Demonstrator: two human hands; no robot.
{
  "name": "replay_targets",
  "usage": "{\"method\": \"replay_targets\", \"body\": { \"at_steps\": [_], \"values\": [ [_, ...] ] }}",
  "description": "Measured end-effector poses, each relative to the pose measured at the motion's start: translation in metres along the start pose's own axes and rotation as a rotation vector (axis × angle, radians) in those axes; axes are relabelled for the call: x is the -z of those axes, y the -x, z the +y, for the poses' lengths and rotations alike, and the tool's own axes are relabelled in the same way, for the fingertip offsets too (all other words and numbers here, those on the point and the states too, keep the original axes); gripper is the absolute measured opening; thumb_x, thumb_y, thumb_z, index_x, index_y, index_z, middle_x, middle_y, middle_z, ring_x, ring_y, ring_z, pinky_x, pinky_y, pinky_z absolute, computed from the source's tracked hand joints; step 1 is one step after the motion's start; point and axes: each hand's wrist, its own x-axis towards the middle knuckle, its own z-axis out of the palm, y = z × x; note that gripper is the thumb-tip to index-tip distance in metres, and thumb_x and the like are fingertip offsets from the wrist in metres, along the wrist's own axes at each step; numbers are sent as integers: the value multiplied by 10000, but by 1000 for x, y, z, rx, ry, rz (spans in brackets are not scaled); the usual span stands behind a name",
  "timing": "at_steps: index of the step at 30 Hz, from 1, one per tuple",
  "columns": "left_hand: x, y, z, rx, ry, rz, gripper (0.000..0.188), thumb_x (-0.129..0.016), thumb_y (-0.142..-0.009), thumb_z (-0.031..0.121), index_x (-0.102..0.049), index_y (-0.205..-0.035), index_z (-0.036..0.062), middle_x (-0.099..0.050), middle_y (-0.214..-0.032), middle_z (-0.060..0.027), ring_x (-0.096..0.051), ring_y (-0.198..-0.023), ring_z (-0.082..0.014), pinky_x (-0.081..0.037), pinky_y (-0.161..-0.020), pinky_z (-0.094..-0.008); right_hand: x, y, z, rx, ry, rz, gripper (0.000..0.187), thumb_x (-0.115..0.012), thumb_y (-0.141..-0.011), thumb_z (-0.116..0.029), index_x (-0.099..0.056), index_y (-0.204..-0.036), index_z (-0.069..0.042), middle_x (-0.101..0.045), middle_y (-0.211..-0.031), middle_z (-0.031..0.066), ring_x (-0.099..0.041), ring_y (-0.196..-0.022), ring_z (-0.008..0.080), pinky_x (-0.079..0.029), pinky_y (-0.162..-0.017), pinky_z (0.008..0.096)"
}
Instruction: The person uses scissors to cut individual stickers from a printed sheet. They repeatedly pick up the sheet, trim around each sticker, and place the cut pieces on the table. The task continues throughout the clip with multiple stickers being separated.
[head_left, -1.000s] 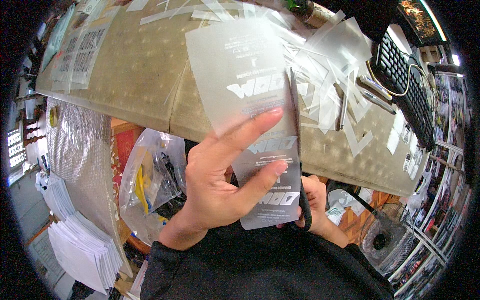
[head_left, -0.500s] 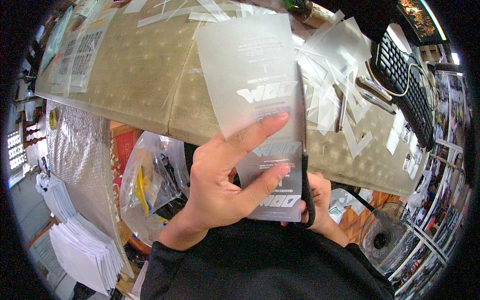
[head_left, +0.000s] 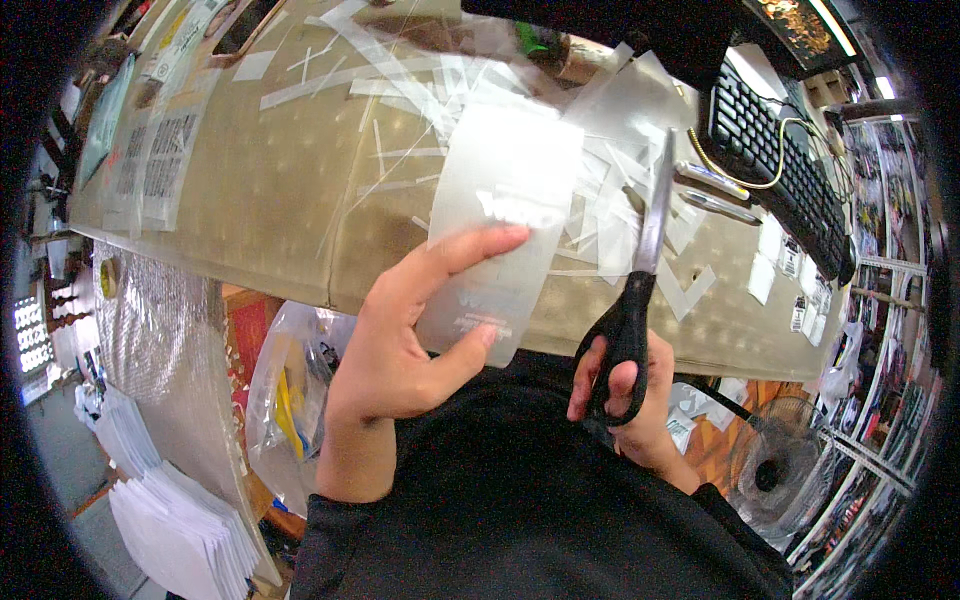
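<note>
Scissors [head_left: 641, 290] (black-handled) have left the translucent sheet [head_left: 508, 277].

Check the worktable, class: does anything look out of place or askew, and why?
Yes: translucent strips lie strewn at crossing angles across the table, left of the keyboard. They look untidy because they overlap without order.

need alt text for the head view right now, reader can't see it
A person's left hand holds a translucent printed sheet at a tan tabletop, while the right hand holds black-handled scissors, blades closed. Pale strips lie scattered beyond, and a black keyboard sits at upper right.
</note>
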Motion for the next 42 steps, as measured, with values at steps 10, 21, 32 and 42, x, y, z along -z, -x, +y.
{"method": "replay_targets", "body": {
  "at_steps": [10, 21, 32, 42],
  "values": [
    [-2, 9, 9, 19, -32, -381, 591, -556, -643, -28, -500, -1229, 20, -549, -1182, -169, -534, -1092, -307, -391, -933, -336, 1, -33, -16, 330, -98, 395, 248, -734, -729, -89, -545, -881, -37, -599, -752, 36, -585, -637, 142, -484, -581, 259],
    [-48, 104, -121, 362, -973, -573, 296, -608, -737, 153, -600, -1012, 45, -570, -1047, -106, -505, -1070, -274, -390, -928, -422, 62, -65, -39, 703, -84, 596, 143, -695, -779, -85, -554, -802, -96, -589, -690, 4, -503, -517, 66, -341, -422, 194],
    [-119, 99, -150, 719, -1102, -681, 180, -473, -846, 187, -585, -813, 50, -636, -925, -177, -637, -840, -312, -512, -639, -430, 94, -80, -82, 782, -118, 540, 131, -680, -790, -71, -554, -824, -81, -636, -745, 56, -565, -553, 107, -353, -416, 195],
    [-115, 74, -230, 813, -1062, -1008, 424, -571, -780, 299, -527, -1082, 4, -600, -1038, -222, -580, -994, -366, -481, -834, -431, 111, -98, -114, 652, -257, 277, 181, -686, -800, -70, -513, -835, -31, -605, -735, 27, -588, -645, 90, -475, -579, 214]
  ]
}}
